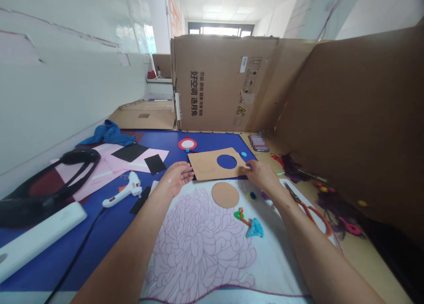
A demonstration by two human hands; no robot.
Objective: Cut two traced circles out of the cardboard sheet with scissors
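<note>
A flat brown cardboard piece (218, 171) lies ahead of me, with a round hole cut in its right half and a drawn circle on its left half. My right hand (260, 172) pinches its right edge. At its left edge is my left hand (179, 175), fingers loosely stretched and apart; whether they touch the edge I cannot tell. Just in front lies a cut cardboard disc (225, 195) on a white cloth (195, 251) with a flower pattern. Nearer me are a blue fuzzy shape (255, 228) and an orange-and-green piece (242, 215).
A white glue gun (124, 191) lies on the left by black squares (155, 164) and pink sheets. Orange-handled scissors (309, 209) rest on the right. Behind stands a big cardboard box wall (218, 83). A phone (259, 142) and a red-rimmed ring (187, 143) lie farther back.
</note>
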